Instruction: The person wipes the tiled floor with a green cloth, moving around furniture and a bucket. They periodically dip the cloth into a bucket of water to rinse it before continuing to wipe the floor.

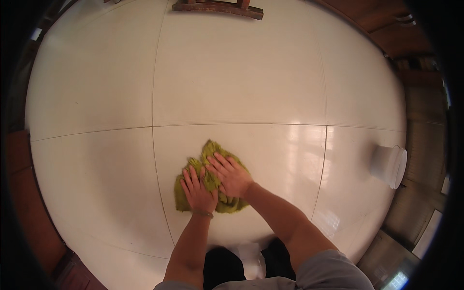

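A crumpled olive-green cloth (232, 204) lies on the pale tiled floor (235, 79) in front of my knees. My left hand (198, 190) presses flat on its left part, fingers spread, with a bracelet at the wrist. Just to the right and a little farther forward, my right hand (231, 176) rests flat on the upper middle of the cloth, fingers slightly apart. Folds of the cloth bunch up between the two hands. Neither hand is closed around it; the palms are hidden.
A white plastic bucket (388, 166) with a thin handle stands on the floor at the right. The foot of a wooden piece of furniture (217, 8) is at the top. Reddish-brown wooden furniture (32, 195) edges the left side, and wooden cabinets (402, 34) the upper right.
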Tool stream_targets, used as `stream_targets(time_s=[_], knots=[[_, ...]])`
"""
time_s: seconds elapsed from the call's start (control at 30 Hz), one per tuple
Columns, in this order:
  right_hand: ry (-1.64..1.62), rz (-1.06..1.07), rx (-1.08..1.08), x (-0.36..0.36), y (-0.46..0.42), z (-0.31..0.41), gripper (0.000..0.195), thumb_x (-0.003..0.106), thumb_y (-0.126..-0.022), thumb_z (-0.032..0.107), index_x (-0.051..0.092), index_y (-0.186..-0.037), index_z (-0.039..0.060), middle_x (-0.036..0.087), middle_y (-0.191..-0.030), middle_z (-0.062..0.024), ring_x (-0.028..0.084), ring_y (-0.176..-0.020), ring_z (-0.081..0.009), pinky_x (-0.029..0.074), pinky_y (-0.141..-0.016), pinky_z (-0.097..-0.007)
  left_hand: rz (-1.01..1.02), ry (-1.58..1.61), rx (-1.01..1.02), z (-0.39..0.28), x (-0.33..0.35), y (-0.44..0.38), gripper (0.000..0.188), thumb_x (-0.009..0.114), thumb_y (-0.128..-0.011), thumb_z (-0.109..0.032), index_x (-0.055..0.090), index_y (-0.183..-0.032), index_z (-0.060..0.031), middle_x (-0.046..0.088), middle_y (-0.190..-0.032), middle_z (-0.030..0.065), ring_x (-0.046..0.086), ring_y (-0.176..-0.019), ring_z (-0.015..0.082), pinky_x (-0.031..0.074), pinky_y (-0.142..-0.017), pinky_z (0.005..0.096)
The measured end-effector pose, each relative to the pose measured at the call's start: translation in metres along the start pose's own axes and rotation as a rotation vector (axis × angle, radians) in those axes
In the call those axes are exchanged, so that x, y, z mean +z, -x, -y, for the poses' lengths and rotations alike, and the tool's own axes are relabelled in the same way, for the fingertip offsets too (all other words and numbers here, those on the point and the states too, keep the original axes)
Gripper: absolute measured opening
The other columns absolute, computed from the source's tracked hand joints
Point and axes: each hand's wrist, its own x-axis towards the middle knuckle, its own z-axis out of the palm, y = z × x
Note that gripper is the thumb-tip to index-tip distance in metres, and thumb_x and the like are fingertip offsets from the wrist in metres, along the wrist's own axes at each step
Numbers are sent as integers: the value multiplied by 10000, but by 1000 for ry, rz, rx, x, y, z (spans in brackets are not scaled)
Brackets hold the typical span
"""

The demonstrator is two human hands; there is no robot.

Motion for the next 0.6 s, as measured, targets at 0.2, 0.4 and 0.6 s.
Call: stream_targets(time_s=[0.2,0.4,0.6], knots=[[99,-142,-41,-21,-9,-6,718,540,-921,416,349,-1536,99,260,-1622,-110,172,-1509,-303,198,-1205,-459,-169,-21,-270,-27,-2,0,716,514,-901,-323,312,-1539,-68,193,-1629,197,154,-1502,408,148,-1200,529],[97,-289,19,-12,-25,6,681,497,-947,415,347,-1538,113,274,-1619,-97,167,-1512,-298,160,-1218,-451,-329,-94,-307,0,16,-11,702,500,-911,-317,302,-1554,-116,178,-1645,149,145,-1511,373,146,-1208,524],[69,-399,85,9,-26,15,653,457,-962,384,342,-1541,105,274,-1622,-99,169,-1513,-307,144,-1222,-451,-360,-188,-186,24,21,-16,690,489,-932,-347,295,-1564,-150,204,-1643,123,176,-1507,350,192,-1198,518]])
